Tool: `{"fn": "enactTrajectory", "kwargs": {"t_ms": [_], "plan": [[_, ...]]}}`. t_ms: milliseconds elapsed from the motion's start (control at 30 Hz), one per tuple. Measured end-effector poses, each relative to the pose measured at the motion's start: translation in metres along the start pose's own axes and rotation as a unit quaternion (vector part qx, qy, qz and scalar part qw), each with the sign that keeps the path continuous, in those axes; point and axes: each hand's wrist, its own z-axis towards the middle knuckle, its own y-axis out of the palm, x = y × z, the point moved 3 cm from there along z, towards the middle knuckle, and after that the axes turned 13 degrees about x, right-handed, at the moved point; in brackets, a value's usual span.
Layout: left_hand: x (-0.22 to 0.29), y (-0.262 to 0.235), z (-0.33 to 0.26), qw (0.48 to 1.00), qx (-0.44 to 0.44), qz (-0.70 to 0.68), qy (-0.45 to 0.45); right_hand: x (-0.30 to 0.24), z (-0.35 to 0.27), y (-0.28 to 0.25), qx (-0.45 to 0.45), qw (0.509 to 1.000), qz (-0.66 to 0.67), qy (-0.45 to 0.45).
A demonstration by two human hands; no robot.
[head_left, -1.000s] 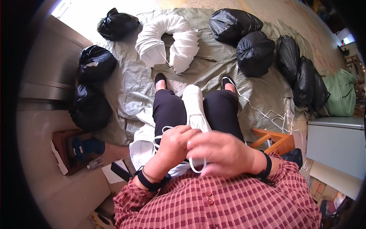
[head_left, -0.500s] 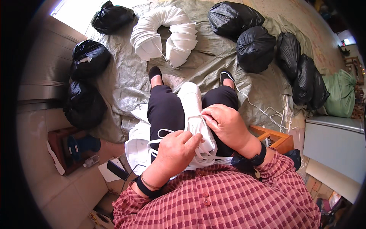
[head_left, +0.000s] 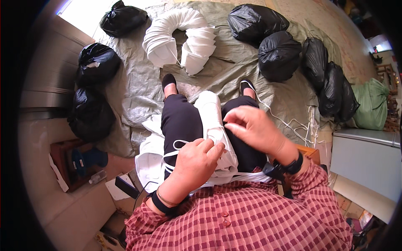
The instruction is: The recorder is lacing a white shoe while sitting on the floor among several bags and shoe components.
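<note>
A long stack of white, cup-shaped pieces (head_left: 208,109) lies between my legs, its rounded end pointing away from me. My left hand (head_left: 196,164) is closed over the near part of the stack, pinching white cord at its fingertips. A loop of white cord (head_left: 181,142) sticks out to the left of this hand. My right hand (head_left: 258,129) hovers at the stack's right side, over my right thigh. Its fingers are curled in toward the thumb; whether anything thin is between them cannot be made out. More white pieces (head_left: 148,165) lie by my left thigh.
Ahead, a curved white stack (head_left: 197,44) rests on a grey-green sheet (head_left: 234,62). Black bags stand left (head_left: 92,115) and right (head_left: 279,56). Loose white cords (head_left: 310,125) trail at the right, near a grey box (head_left: 368,159) and a green sack (head_left: 370,104). A wooden stool (head_left: 309,154) is beside me.
My right hand has lifted slightly up and to the right, away from the stack's edge. My left hand has stayed nearly in place, shifting a little to the right.
</note>
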Motion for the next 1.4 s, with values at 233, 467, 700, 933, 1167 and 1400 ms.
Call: {"fn": "enactTrajectory", "kwargs": {"t_ms": [233, 467, 700, 933, 1167, 1400], "plan": [[0.001, -0.001, 0.002, 1.0, 0.008, 0.0, 0.013, 0.003, -0.017, 0.024, 0.078, 0.997, -0.016, -0.004], [0.001, 0.005, 0.011, 1.0, 0.01, 0.022, 0.007, 0.002, 0.011, 0.027, 0.12, 0.97, -0.128, -0.17], [-0.004, 0.004, 0.005, 0.997, 0.05, -0.041, -0.032, 0.05, 0.022, 0.012, -0.308, 0.816, 0.304, 0.384], [-0.015, -0.025, -0.016, 0.996, 0.012, -0.064, -0.057, 0.029, 0.028, 0.012, -0.027, 0.994, 0.009, 0.102], [0.01, -0.004, -0.015, 0.996, -0.023, 0.053, 0.068, -0.003, 0.0, 0.026, 0.028, 0.995, -0.015, -0.094], [0.011, -0.005, -0.013, 0.996, -0.019, 0.057, 0.065, -0.019, -0.005, 0.032, 0.005, 0.91, -0.297, -0.288]]}}
